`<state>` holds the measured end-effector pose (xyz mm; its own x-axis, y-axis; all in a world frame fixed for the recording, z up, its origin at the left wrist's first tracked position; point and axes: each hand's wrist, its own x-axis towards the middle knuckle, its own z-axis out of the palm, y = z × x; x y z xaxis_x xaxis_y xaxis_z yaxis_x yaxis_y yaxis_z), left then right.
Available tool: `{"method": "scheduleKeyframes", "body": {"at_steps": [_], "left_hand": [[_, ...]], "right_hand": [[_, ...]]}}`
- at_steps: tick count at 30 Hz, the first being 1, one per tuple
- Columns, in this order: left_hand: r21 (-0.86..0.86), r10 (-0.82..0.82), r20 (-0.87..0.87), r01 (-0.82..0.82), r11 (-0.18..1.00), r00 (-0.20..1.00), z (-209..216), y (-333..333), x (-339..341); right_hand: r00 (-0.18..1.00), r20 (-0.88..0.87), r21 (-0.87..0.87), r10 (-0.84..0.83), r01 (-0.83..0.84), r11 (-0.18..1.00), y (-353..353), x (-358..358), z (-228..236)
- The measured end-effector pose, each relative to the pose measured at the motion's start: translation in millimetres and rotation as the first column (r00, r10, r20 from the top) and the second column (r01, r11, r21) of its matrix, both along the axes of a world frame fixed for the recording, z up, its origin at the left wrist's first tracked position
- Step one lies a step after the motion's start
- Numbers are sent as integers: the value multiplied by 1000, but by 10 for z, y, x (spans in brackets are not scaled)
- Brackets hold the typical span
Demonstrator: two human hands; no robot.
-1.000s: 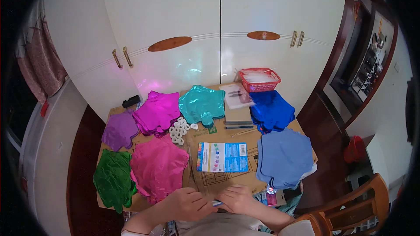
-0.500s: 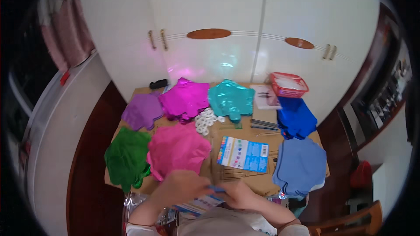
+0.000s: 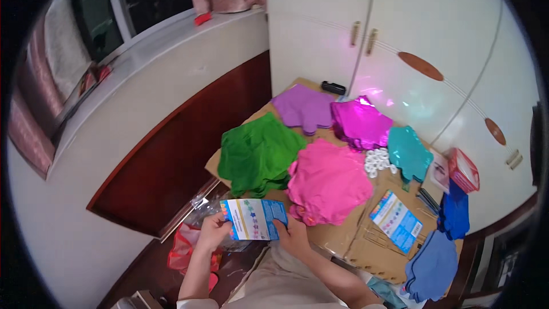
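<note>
A printed card (image 3: 251,220), blue and white with a row of small coloured stars, spans the gap between my hands in front of me. My left hand (image 3: 214,232) pinches its left edge, and my right hand (image 3: 294,236) grips the right edge. Just beyond it lie stacks of flat, star-like foil balloons: a green stack (image 3: 260,154) and a pink stack (image 3: 331,183). Farther back are a purple stack (image 3: 303,107), a shiny magenta stack (image 3: 360,123) and a teal stack (image 3: 409,154). A similar printed card (image 3: 396,221) rests on the cardboard to the right.
Small white rolls (image 3: 378,162) are heaped beside the pink stack. On the right sit a dark blue stack (image 3: 453,214), a grey-blue stack (image 3: 432,266) and a red basket (image 3: 463,170). A red bag (image 3: 183,246) lies on the floor at lower left.
My view has swung left, bringing in the window. The card, tilted low near my body before, now lies spread flat between both hands, which have moved farther apart.
</note>
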<state>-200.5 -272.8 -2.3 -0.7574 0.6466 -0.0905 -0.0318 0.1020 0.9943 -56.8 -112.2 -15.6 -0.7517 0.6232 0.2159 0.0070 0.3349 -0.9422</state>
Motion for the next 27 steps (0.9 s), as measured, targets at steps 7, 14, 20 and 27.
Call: {"method": "scheduleKeyframes", "body": {"at_steps": [7,14,20,27], "left_hand": [[-303,210,-406,-348,887,889,-769,-430,-597],[-310,300,-341,-408,859,891,-1851,-691,-1114],[-50,374,81,-371,927,924,-1954,-772,-1178],[221,-14,470,-103,970,882,-965,-726,-727]], "right_hand": [[972,210,225,109,-157,962,-458,-740,-482],[956,241,194,170,-219,956,-598,-1299,-1204],[963,216,165,163,-201,966,-604,-1372,-1184],[984,5,-129,177,-175,976,-489,-723,-759]]}}
